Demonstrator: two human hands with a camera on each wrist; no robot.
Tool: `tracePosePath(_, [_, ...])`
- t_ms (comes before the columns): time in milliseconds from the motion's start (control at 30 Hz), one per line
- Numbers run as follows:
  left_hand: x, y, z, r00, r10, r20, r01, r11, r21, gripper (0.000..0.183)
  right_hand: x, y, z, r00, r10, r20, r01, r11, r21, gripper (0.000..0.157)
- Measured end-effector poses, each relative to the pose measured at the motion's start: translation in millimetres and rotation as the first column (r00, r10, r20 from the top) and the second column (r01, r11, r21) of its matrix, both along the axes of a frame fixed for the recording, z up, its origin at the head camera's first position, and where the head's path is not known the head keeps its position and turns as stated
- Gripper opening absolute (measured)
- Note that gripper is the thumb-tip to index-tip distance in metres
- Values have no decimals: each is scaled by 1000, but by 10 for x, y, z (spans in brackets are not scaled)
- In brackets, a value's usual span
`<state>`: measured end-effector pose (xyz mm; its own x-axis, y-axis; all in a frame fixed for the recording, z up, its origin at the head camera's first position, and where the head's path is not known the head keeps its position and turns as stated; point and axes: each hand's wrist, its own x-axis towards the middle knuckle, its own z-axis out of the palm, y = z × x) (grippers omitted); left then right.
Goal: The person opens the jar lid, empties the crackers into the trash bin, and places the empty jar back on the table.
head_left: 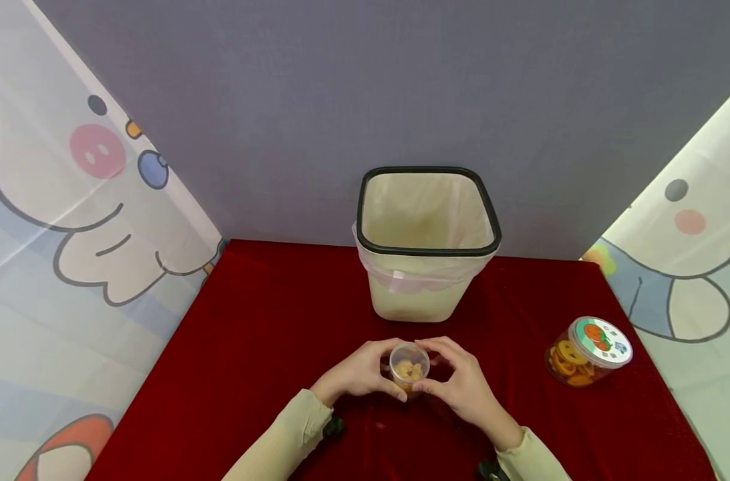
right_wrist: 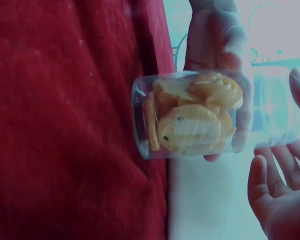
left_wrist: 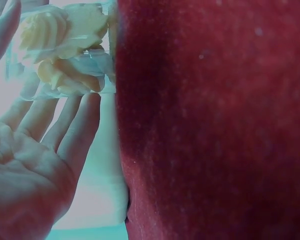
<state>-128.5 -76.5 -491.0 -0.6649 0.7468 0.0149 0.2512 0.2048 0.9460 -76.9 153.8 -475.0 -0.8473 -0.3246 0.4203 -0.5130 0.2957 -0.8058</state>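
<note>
A small clear plastic jar (head_left: 408, 375) stands upright on the red cloth between the hands, with pale yellow cookies inside. In the right wrist view some of the cookies (right_wrist: 190, 127) are ridged or piped in shape, and the jar's clear neck shows thread-like rings. My left hand (head_left: 365, 369) curves round the jar's left side, thumb at the front. From the other side my right hand (head_left: 461, 381) holds the upper part near the rim, thumb and index finger spread across it. The right wrist view shows the left hand (right_wrist: 210, 45) behind the jar.
Behind the hands stands a cream bin (head_left: 421, 294) with a black rim and a thin liner. A lidded clear jar (head_left: 572, 364) of orange-yellow rings sits tilted-looking at the right. Red cloth (head_left: 268, 321) covers the table; a grey wall (head_left: 280, 133) and printed curtains (head_left: 58, 220) surround it.
</note>
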Motion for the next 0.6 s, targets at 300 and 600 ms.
tracePosePath(300, [-11, -2, 37, 1000, -8, 9, 9, 1000, -14, 73, -122, 119, -11, 979, 195, 51, -193, 980, -40, 61])
tracePosePath(600, [-19, 11, 22, 1000, 0, 20, 0, 1000, -20, 71, -157, 155, -34, 969, 209, 132, -193, 973, -125, 58])
